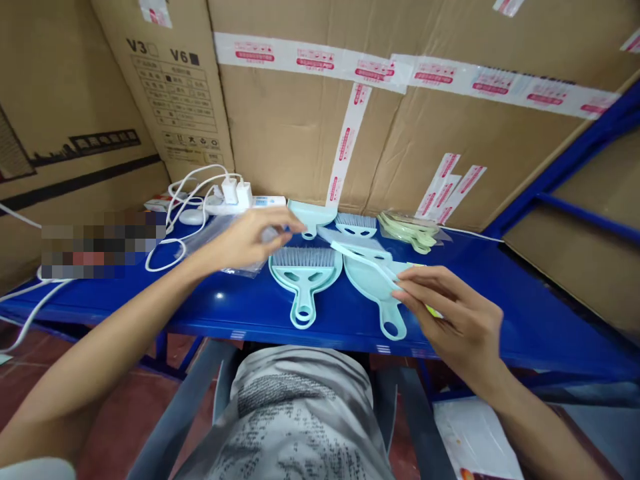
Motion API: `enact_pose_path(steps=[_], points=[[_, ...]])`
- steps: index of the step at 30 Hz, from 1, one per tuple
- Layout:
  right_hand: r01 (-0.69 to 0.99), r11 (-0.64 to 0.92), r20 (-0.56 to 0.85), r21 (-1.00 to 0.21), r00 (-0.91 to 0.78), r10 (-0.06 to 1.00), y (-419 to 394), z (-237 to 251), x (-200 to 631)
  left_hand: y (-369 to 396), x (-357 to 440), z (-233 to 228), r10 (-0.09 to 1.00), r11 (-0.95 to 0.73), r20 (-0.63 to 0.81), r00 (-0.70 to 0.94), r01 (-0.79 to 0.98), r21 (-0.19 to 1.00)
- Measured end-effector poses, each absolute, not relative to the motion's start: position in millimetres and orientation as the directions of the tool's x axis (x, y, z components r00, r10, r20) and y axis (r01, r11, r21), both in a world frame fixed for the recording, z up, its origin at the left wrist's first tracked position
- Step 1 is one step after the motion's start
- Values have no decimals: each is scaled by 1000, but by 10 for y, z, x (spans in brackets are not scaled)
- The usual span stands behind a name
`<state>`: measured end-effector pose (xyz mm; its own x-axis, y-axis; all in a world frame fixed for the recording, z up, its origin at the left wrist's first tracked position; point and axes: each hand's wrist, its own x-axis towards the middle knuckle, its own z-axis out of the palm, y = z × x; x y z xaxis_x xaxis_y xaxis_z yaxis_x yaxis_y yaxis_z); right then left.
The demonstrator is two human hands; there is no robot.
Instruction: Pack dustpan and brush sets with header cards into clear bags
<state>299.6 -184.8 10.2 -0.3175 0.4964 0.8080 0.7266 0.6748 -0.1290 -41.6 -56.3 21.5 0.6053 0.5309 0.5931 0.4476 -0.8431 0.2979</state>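
The right hand (457, 307) pinches a teal piece (369, 262) above the dustpan (369, 285); its long axis points far-left, toward the loosely curled, seemingly unloaded left hand (257, 237).

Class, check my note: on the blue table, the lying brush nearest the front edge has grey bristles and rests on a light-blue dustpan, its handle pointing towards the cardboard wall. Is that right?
The handle's direction is wrong: the head view shows the handle pointing towards the front edge of the blue table. The grey-bristled brush does rest on a light-blue dustpan.
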Motion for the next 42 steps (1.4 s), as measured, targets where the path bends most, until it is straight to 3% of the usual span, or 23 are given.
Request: enact_pose_path(steps=[2, 4, 8, 12, 15, 19, 26, 31, 42], points=[[779, 619, 794, -96, -315, 520, -1936, -42, 3190, -899, -474, 149, 457, -889, 434, 776, 392, 235], [807, 590, 752, -41, -364, 550, -1981, -188, 3337, -1124, -531, -8, 462, -886, 341, 818, 434, 161], [685, 727, 620, 51, -592, 515, -1937, -270, 3468, -1190, -538, -325, 472, -857, 356, 807, 514, -28], [578, 816, 540, -17, -681, 494, -1812, -124, 3504, -1065, -407, -405, 440, -839, 374, 817, 522, -152], [628, 778, 500, -19, -668, 551, -1708, -84, 3576, -1034, -306, -397, 411, -846, 380, 829, 502, -179], [657, 737, 399, 157, -725, 562, -1562, -184, 3640, -1041, -259, -425, 379, -844, 375, 846, 482, -233], [602, 734, 399, 316, -786, 473, -1417, -341, 3468, -1061, -255, -478, 335, -830, 395, 855, 467, -306], [542, 757, 397, 366, -826, 400, -1400, -335, 3389, -1076, -198, -504, 259, -820, 429, 865, 432, -376], [446, 763, 380, 469, -881, 281, -1314, -322, 3426, -1010, -253, -591, 231, -868, 400, 887, 373, -327]])
